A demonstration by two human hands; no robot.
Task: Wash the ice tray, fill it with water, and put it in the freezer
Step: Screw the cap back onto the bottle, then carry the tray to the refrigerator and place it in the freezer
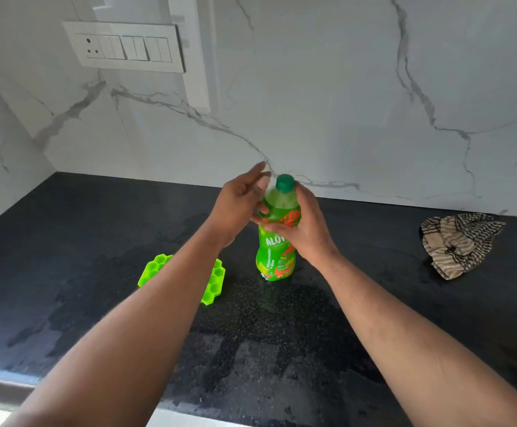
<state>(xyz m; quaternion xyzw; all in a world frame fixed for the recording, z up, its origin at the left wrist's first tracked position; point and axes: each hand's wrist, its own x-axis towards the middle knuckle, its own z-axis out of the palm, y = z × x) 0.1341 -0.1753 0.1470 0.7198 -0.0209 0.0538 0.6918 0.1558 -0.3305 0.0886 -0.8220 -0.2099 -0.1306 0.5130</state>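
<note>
A bright green honeycomb ice tray (212, 283) lies flat on the black countertop (81, 241), partly hidden under my left forearm. To its right a green plastic bottle (274, 260) with a green cap stands upright on the counter. My right hand (304, 229) is wrapped around the bottle's upper body. My left hand (238, 208) is beside the bottle's neck with its fingers spread and thumb near the bottle, holding nothing.
A crumpled striped cloth (458, 245) lies on the counter at the right, near the marble wall. A switch panel (124, 46) is on the wall at upper left. Wet patches show on the countertop. The counter's front edge runs along the bottom left.
</note>
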